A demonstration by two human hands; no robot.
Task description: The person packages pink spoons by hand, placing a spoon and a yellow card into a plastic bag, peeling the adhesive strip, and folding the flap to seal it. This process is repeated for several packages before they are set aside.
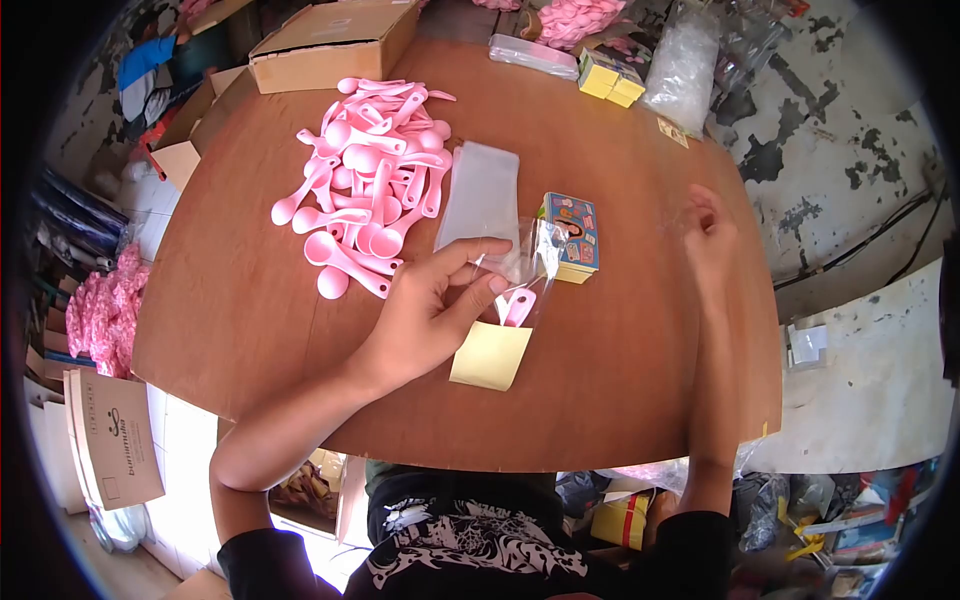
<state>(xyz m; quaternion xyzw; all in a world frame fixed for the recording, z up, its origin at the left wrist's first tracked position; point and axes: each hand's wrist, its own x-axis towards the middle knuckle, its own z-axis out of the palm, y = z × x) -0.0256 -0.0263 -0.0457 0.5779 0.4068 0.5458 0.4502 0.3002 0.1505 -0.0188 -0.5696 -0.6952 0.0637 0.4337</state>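
Observation:
My left hand (432, 312) is closed in a pinch on the upper part of a clear plastic bag (546, 255). Inside the bag show the pink handle of a spoon (518, 307) and a pale yellow card (491, 356) at the lower end. To the right, my right hand (712, 232) is raised apart from the bag, its fingers curled and slightly blurred; whatever they may hold cannot be made out. A stack of flat clear bags (482, 190) lies just beyond my left hand. Beside the held bag sits a stack of printed cards (572, 222).
A heap of pink spoons (365, 165) covers the table's (620, 390) left part. Along the far side are a cardboard box (335, 45), yellow card stacks (611, 77) and a big clear plastic bundle (683, 70). More cartons (115, 435) stand on the floor at left.

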